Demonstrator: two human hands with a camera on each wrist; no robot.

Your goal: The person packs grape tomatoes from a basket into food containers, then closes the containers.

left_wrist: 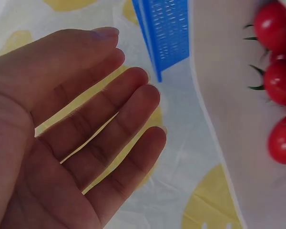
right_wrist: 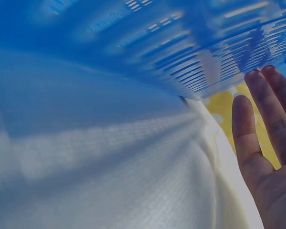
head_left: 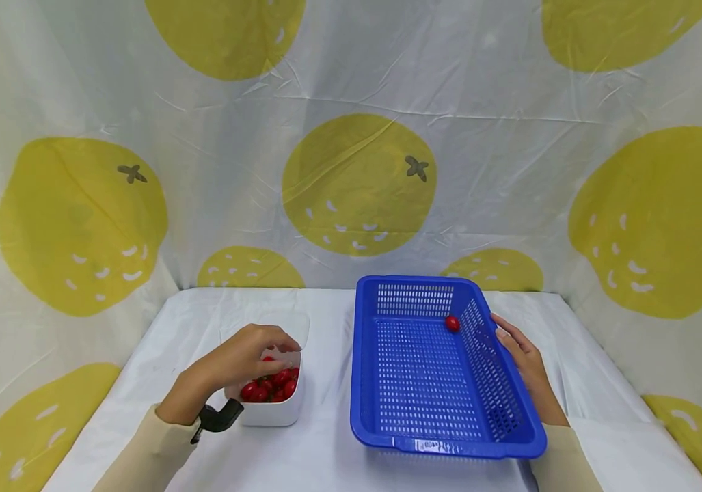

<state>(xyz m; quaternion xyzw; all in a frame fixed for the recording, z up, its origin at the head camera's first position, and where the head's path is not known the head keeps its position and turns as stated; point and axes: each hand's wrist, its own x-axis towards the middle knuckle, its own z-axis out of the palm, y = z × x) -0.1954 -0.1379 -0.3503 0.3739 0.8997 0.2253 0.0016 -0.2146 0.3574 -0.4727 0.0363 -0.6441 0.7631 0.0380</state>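
My left hand (head_left: 252,359) hovers over a white square tub (head_left: 271,413) of red cherry tomatoes (head_left: 273,389). Its fingers are loosely bent and spread, with nothing between them in the left wrist view. There, tomatoes (left_wrist: 281,81) with green stems lie inside the tub, beyond the fingertips. To the right sits a large blue perforated basket (head_left: 427,447), with a single tomato (head_left: 452,323) near its far right corner. My right hand (head_left: 525,362) touches the basket's right side at the rim. The right wrist view shows straight fingers (right_wrist: 269,105) against the basket's outer wall; the thumb is hidden there.
A clear, lid-like piece (head_left: 303,326) lies behind the tub. White cloth (head_left: 326,389) covers the table. A white curtain (head_left: 221,178) with large yellow fruit prints rises behind and along both sides. A dark strap (head_left: 220,415) sits at the left wrist.
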